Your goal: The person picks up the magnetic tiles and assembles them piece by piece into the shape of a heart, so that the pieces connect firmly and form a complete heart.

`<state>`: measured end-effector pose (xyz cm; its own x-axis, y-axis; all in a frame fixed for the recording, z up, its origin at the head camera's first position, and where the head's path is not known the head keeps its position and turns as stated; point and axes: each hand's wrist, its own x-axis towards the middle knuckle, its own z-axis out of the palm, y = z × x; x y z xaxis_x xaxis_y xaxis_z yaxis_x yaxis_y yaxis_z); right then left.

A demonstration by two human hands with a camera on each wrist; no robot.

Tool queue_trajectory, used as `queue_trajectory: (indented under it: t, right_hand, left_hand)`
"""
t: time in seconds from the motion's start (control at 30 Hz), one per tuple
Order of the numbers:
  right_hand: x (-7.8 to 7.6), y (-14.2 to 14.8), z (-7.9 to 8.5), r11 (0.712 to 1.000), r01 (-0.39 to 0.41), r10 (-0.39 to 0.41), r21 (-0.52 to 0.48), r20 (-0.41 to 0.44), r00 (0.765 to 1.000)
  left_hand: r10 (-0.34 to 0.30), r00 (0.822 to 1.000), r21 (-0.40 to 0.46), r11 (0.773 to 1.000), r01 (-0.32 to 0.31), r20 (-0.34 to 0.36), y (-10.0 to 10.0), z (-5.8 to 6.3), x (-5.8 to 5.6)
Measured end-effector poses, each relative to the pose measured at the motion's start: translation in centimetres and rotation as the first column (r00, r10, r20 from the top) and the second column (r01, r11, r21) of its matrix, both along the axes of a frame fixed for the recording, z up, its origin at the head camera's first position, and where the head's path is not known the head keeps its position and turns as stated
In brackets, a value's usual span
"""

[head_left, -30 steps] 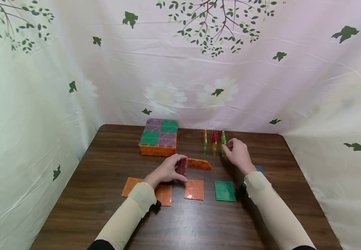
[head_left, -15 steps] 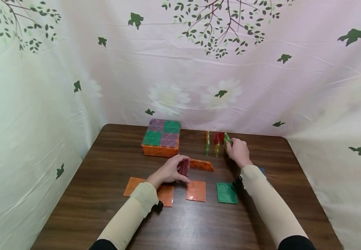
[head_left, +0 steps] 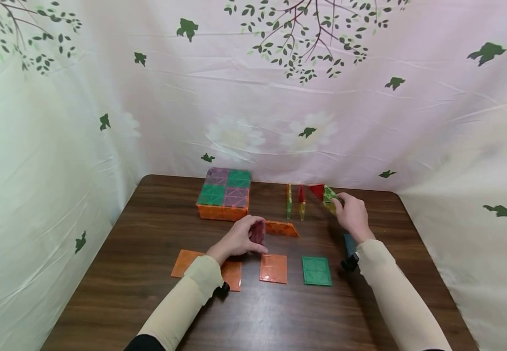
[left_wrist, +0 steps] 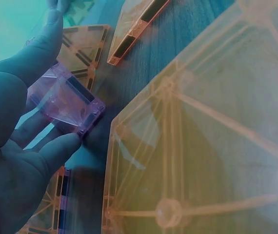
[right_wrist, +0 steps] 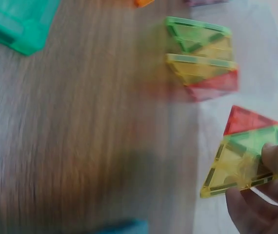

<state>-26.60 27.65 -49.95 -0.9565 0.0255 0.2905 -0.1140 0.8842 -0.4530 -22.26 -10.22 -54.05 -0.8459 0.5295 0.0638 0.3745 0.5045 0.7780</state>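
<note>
In the head view my left hand (head_left: 236, 239) grips an upright purple magnetic tile (head_left: 258, 233), thumb and fingers at its edges. An orange panel (head_left: 282, 228) stands just to the right of that tile. My right hand (head_left: 353, 217) pinches a group of joined magnetic tiles (right_wrist: 248, 151), red, green and yellow triangles, between thumb and fingers. Two more multicoloured panels stand on edge to its left, one green and yellow (head_left: 289, 201), the other red and yellow (head_left: 302, 201).
A box of tiles (head_left: 223, 211) with orange sides and a purple and green top stands at the back left. Flat on the table lie orange tiles (head_left: 273, 268), a green tile (head_left: 317, 271) and, beside the right wrist, a blue tile (head_left: 349, 243). A curtain (head_left: 253, 122) hangs behind.
My right hand has taken hold of the rightmost multicoloured panel and moved it rightward, away from the other two, turning it. My left hand keeps its grip on the purple magnetic tile in place.
</note>
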Motion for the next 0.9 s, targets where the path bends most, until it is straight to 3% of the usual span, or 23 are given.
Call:
queue_trajectory:
  t: [0.1,0.2,0.37,0.53,0.67,0.9]
  right_hand:
    - [0.9,0.7,0.5,0.996,-0.082,0.080,-0.024,-0.072,0.994]
    - [1.8,1.1,0.8,0.978,-0.205,0.201,-0.025,-0.118,0.972]
    - [3.3,0.9,0.7,0.914,-0.405,0.401,0.003,-0.142,0.905]
    - [4.5,-0.5,0.4,0.830,-0.558,0.557,0.020,-0.081,0.826]
    - [5.2,-1.9,-0.2,0.786,-0.616,0.617,0.046,0.000,0.787]
    - [5.8,-4.1,-1.6,0.756,-0.649,0.642,0.080,0.101,0.760]
  left_hand:
    - [0.008,1.000,0.006,1.000,-0.008,-0.007,0.0,-0.1,-0.1]
    - [0.011,1.000,0.006,1.000,-0.011,-0.011,0.1,-0.1,-0.2]
    - [0.016,1.000,-0.013,1.000,-0.017,-0.019,0.3,-0.1,-0.5]
    - [0.021,1.000,-0.026,0.999,-0.021,-0.012,0.3,0.0,-0.7]
    - [0.017,1.000,-0.024,1.000,-0.017,-0.004,0.3,-0.1,-0.8]
    - [0.005,1.000,-0.035,0.999,-0.005,0.002,0.3,-0.1,-0.8]
